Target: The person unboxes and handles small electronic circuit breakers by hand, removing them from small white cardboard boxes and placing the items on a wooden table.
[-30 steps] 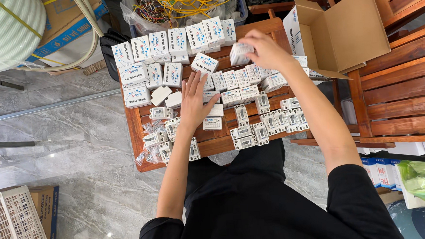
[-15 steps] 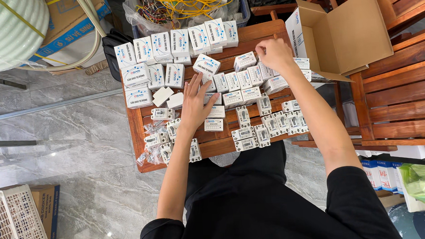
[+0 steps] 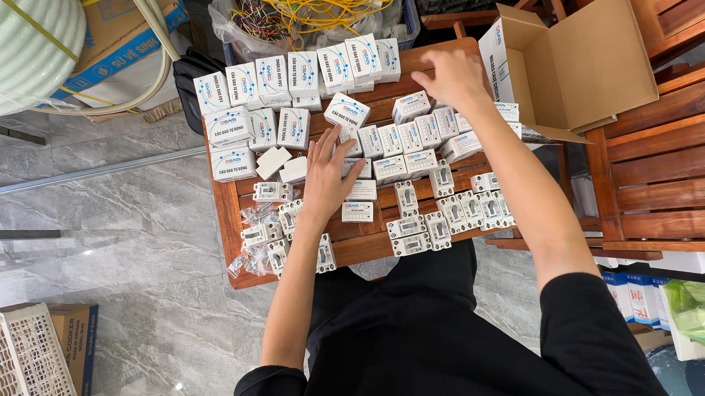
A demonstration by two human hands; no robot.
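Your left hand (image 3: 329,175) has stayed flat, fingers spread, on the small white boxes (image 3: 382,144) in the middle of the wooden table (image 3: 233,228). Your right hand (image 3: 452,79) has let go of the box it held a second ago and now rests fingers down on the far row, beside the open carton (image 3: 578,57). Unboxed breakers (image 3: 458,212) crowd the near edge. Larger boxes (image 3: 282,77) line the far edge, leaving little bare wood.

small white-and-blue boxes (image 3: 302,74) rowed on wooden table (image 3: 233,228), open brown carton (image 3: 579,66) right
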